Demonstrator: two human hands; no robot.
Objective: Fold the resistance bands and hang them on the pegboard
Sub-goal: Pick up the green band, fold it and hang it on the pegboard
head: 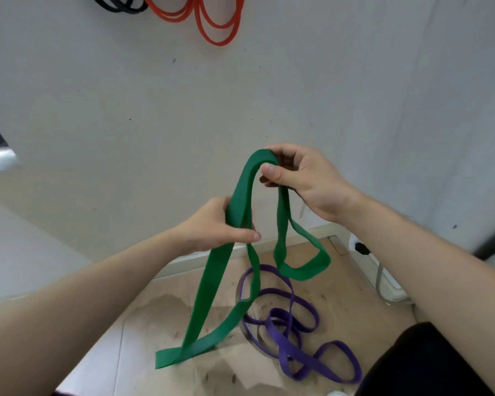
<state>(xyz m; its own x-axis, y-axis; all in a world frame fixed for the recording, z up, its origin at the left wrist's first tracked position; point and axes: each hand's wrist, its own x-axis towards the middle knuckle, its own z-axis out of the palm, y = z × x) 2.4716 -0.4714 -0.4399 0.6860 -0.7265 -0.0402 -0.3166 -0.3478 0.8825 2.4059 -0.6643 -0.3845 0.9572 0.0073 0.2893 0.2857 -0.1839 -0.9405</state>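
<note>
Head view, looking down past two bare forearms toward a pale wall [126, 95] and a scuffed light floor [155, 324].

Green resistance band [212, 281]: held in the air in front of the wall, between both hands, draped in long loops.

Right hand [312, 184]: uppermost; pinches the top bend of the green resistance band between thumb [272, 171] and curled fingers, fingers bunched together behind the strap.

Left hand [215, 227]: lower and to the left; grips two strands of the same band where they cross, thumb pressed across the front, other fingers wrapped round behind and mostly hidden.

From the left hand, one wide flat loop running down and leftward to floor level; contact with the floor not clear. From the right hand, a shorter loop hanging free, folded at its bottom, above the purple band.

Purple band [280, 338]: narrower, lying loose on the floor in several tangled coils, below and right of the green loops, untouched by either hand.

Red bands [220, 42]: hanging in loops against the wall at the top edge, support out of frame. Black bands [120, 8]: just beside them to the left, only the bottoms visible.

White socket strip [355, 241] with a black plug [360, 248] at the wall base on the right; grey cable [379, 281] running down from it. Dark clothing [426, 361] at lower right.
</note>
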